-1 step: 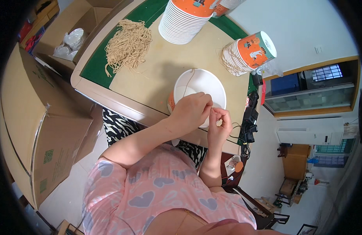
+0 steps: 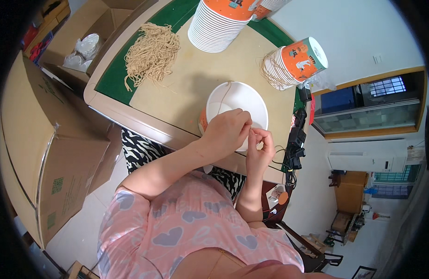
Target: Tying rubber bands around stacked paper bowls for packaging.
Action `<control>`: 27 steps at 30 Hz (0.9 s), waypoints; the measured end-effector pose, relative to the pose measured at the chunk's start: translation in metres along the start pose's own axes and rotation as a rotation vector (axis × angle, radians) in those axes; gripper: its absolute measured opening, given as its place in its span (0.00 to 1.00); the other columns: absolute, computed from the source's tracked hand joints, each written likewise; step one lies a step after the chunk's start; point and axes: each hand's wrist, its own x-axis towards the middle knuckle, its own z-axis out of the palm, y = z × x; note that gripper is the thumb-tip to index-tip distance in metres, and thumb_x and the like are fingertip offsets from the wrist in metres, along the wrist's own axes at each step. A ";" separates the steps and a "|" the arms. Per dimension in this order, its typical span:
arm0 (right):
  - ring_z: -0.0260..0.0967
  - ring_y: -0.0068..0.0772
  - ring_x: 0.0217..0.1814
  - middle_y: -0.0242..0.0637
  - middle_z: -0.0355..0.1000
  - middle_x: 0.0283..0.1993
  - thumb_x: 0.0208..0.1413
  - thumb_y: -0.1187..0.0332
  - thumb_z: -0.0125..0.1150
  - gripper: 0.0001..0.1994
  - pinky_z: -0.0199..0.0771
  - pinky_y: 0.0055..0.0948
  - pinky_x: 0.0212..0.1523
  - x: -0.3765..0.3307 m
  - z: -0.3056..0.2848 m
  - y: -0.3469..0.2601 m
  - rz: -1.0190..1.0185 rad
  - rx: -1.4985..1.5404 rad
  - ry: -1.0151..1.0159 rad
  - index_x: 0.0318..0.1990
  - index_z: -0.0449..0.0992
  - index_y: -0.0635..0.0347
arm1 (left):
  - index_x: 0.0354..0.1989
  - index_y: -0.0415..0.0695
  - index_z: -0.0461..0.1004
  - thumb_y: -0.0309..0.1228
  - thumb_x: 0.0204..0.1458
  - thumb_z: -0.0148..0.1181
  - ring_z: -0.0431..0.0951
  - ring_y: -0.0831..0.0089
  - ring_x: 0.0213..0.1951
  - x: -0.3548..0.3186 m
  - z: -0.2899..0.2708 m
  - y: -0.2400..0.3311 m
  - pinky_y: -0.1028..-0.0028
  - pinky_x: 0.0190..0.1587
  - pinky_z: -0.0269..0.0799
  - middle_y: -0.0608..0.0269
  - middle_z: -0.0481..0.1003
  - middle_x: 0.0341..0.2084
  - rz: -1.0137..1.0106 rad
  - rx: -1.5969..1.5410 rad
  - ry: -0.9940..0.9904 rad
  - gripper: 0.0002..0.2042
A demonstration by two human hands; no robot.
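A white paper bucket (image 2: pixel 244 97) with an orange outside stands at the table's near edge, its open mouth toward me. A thin tan string (image 2: pixel 223 98) crosses its far rim and runs down inside to my left hand (image 2: pixel 227 131). That hand is closed in a pinch over the bucket's mouth, on the string. Close beside it, my right hand (image 2: pixel 260 151) is also pinched, thumb against forefinger, at the bucket's near right rim. The two hands' fingertips almost meet. Whatever lies between the right fingertips is too small to make out.
A heap of tan strings (image 2: pixel 152 55) lies at the far left. Tall stacked paper buckets (image 2: pixel 219 28) stand at the back; another stack (image 2: pixel 296 63), with strings around it, leans at the right. Black power adapters (image 2: pixel 296 137) line the right edge. Cardboard boxes (image 2: pixel 70 172) stand left.
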 end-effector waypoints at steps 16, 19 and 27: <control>0.65 0.22 0.30 0.29 0.68 0.24 0.51 0.81 0.59 0.04 0.59 0.37 0.61 0.014 -0.013 -0.013 -0.047 0.048 -0.074 0.32 0.74 0.62 | 0.30 0.41 0.73 0.26 0.49 0.57 0.75 0.59 0.28 0.005 -0.013 0.013 0.66 0.29 0.69 0.58 0.73 0.25 0.080 -0.072 -0.091 0.03; 0.65 0.20 0.31 0.27 0.69 0.27 0.49 0.82 0.60 0.05 0.53 0.41 0.66 0.017 -0.027 -0.015 0.013 0.135 -0.080 0.31 0.73 0.62 | 0.29 0.43 0.73 0.29 0.49 0.57 0.74 0.60 0.29 0.009 -0.025 0.010 0.65 0.30 0.69 0.60 0.72 0.24 0.214 0.185 -0.231 0.03; 0.64 0.24 0.38 0.33 0.67 0.36 0.43 0.88 0.59 0.11 0.63 0.22 0.46 0.003 -0.044 -0.006 0.019 0.320 -0.262 0.33 0.73 0.64 | 0.27 0.44 0.72 0.29 0.49 0.57 0.74 0.62 0.30 0.019 -0.029 0.042 0.66 0.32 0.69 0.62 0.70 0.25 0.266 0.171 -0.184 0.03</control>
